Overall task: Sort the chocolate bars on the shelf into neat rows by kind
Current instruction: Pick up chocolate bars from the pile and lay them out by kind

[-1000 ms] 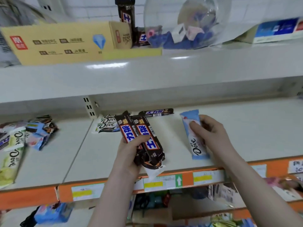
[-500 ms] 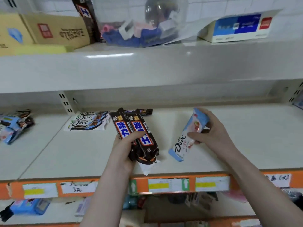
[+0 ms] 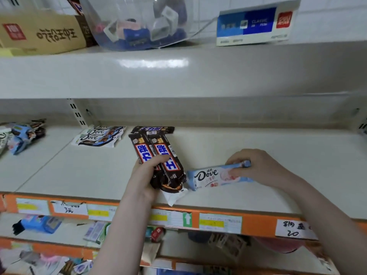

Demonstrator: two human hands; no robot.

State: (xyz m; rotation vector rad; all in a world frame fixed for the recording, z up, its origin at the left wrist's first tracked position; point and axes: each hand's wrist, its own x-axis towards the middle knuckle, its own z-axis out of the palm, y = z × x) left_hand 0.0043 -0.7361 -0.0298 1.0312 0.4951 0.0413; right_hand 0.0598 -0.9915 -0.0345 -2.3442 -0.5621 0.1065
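A: What's the left hand [image 3: 146, 179] got?
B: Two long brown bars [image 3: 158, 161] in glossy crinkled wrappers, fingers curled round them, above the smooth pale shelf [image 3: 79, 171].
A: And the right hand [image 3: 256, 167]?
B: It pinches a flat, pale-blue Dove bar [image 3: 210, 177] lying crosswise near the shelf's front (just right of the brown ones). White Dove packs [image 3: 99, 135] lie at the back.

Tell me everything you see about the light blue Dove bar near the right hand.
The light blue Dove bar is a long flat bar in a glossy wrapper, pale blue with a dark "Dove" script and pink fruit pictures. It lies sideways near the front of the white shelf, its printed face up. The right hand grips its right end, fingers curled over it. Its left end comes close to the dark bars in the left hand.
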